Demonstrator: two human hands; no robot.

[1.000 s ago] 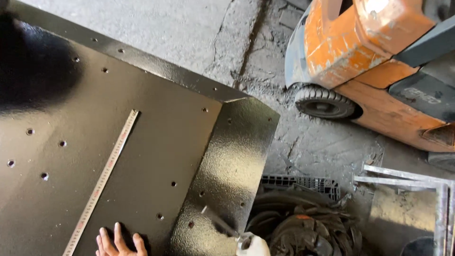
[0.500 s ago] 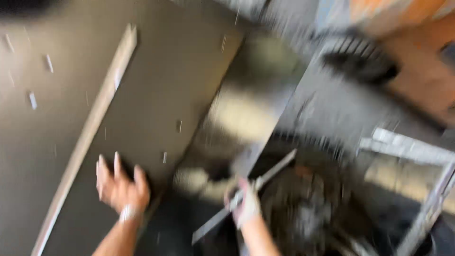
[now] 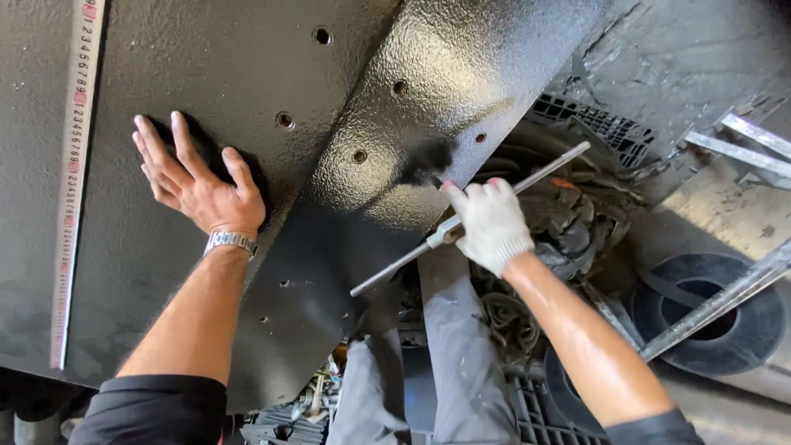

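Head view: bare left hand point(image 3: 200, 183), fingers spread, pressed flat on the glossy black painted steel plate with drilled holes point(image 3: 247, 74). Gloved right hand point(image 3: 493, 222) wrapped tight round a thin grey metal rod point(image 3: 470, 221), held slanted at the plate's bent lower flange, just beside a dull patch in the paint. Long steel measuring rule point(image 3: 72, 165) lying along the plate's left side. Best handled, by the look of it, with the plate steadied and the rod kept low and controlled against the fresh coating.

The black painted metal plate point(image 3: 247, 99) and the long steel ruler point(image 3: 72, 165) are running past the top edge; the gloved right hand point(image 3: 492, 224) is covering the thin metal rod's point(image 3: 395, 268) middle.
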